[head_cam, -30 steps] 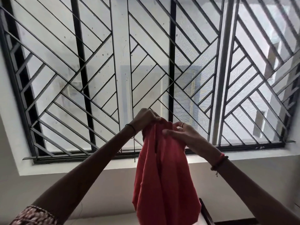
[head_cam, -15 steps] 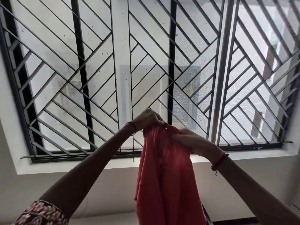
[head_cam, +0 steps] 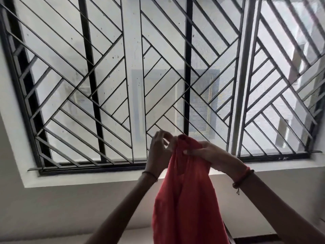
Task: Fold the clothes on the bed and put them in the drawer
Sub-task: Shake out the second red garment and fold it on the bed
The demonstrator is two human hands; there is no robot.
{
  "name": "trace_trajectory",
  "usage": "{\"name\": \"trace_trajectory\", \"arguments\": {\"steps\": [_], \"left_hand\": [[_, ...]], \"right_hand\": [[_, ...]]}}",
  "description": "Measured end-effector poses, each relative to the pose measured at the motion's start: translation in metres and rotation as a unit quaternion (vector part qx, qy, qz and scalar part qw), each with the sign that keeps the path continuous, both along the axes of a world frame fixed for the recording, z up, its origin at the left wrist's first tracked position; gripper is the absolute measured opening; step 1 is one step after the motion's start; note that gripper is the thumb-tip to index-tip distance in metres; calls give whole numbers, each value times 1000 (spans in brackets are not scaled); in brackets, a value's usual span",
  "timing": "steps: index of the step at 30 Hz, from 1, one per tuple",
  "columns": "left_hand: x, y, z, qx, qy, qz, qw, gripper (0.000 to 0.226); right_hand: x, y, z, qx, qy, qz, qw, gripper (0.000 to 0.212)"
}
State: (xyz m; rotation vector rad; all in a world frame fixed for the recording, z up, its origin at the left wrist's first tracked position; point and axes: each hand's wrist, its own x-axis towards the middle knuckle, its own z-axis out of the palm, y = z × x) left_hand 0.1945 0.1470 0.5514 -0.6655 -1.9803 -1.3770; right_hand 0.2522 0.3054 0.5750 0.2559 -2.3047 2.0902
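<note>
- The left hand (head_cam: pixel 159 150) gripped the top of the red cloth (head_cam: pixel 186 199) before. Now its fingers (head_cam: pixel 161 134) look loose and blurry, so I cannot tell if they pinch it.
- The red cloth hangs in the air, not folded yet.
- The right hand (head_cam: pixel 209 153) still grips its top.

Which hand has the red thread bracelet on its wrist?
The right hand, gripping the orange-red cloth garment; the left hand wears a thin dark band.

The head-worn wide-angle camera faces the barred window (head_cam: pixel 133 81), close behind the raised garment (head_cam: pixel 186 199).
</note>
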Motion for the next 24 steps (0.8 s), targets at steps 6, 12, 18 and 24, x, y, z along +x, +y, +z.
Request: {"name": "trace_trajectory", "arguments": {"steps": [6,12,18,24], "left_hand": [[22,0,-45,27,-109,-64,992,19],[16,-9,-55,1,-131,-49,990,20],[26,-10,-52,-36,-130,0,991,20],[29,-11,-42,-77,-139,45,986,22]], "right_hand": [[1,-4,-6,-30,-19,-13,999,8],[-1,-8,-14,-35,-22,-23,999,12],[-3,-12,-17,26,-4,-84,996,14],[-2,-14,-16,69,5,-121,990,20]]}}
